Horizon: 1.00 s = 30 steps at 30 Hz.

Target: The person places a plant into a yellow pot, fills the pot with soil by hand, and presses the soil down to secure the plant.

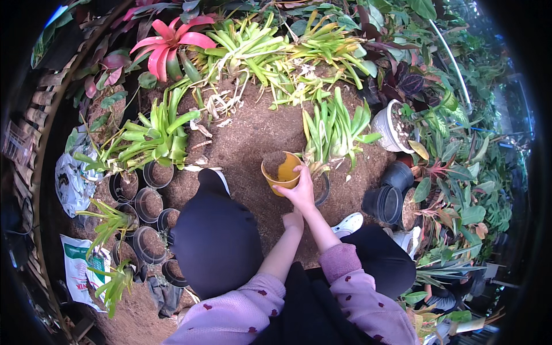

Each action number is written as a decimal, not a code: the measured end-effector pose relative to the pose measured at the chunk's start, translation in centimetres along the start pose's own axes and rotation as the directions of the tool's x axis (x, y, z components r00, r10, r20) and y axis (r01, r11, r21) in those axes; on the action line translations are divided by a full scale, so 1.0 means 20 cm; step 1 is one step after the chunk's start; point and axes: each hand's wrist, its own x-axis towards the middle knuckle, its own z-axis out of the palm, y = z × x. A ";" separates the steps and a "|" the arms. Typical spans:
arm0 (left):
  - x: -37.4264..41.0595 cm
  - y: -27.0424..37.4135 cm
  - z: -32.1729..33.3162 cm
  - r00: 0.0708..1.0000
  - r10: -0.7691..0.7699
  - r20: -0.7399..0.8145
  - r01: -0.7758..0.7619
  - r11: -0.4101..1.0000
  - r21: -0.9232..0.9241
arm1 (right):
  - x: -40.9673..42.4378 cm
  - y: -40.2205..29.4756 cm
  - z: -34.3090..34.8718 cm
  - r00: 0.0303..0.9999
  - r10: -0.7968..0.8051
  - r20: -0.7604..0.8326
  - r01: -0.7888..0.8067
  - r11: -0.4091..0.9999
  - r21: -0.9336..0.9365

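Observation:
My right hand (298, 188) grips a yellow plastic pot (286, 170) by its near right side. The pot is tilted, and brown soil mix (272, 163) lies against its far left inner wall. Close by my right wrist is my left hand (293, 221); its fingers are turned down and hidden, so I cannot see what they hold. Partly behind my right hand shows the rim of a dark plastic pot (326, 189). Just beyond it, a clump of green bromeliad plants (335, 125) rests on the heap of brown potting mix (246, 129).
Several soil-filled black pots (150, 205) stand left of my knee, beside white plastic bags (77, 181). Stacked empty black pots (383, 202) and a white pot (389, 127) are at right. Loose bromeliads (254, 51) and a red bromeliad (170, 43) line the far side.

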 end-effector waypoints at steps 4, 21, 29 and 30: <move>-0.06 -0.02 -0.02 0.988 0.081 -0.135 -0.037 0.952 0.304 | -0.01 -0.01 -0.33 0.990 0.139 -0.020 -0.133 0.973 0.191; -0.07 0.02 -0.02 0.992 -0.017 -0.123 0.045 0.973 0.224 | -0.13 0.03 -0.68 0.821 0.309 0.481 0.145 0.701 -0.698; -0.10 0.04 -0.06 0.997 0.003 -0.082 0.022 0.954 0.298 | -0.04 0.03 -0.66 0.809 0.329 0.486 0.133 0.704 -0.698; -0.10 0.05 -0.07 0.997 0.000 -0.074 0.022 0.955 0.297 | -0.03 0.02 -0.65 0.806 0.362 0.469 0.088 0.710 -0.699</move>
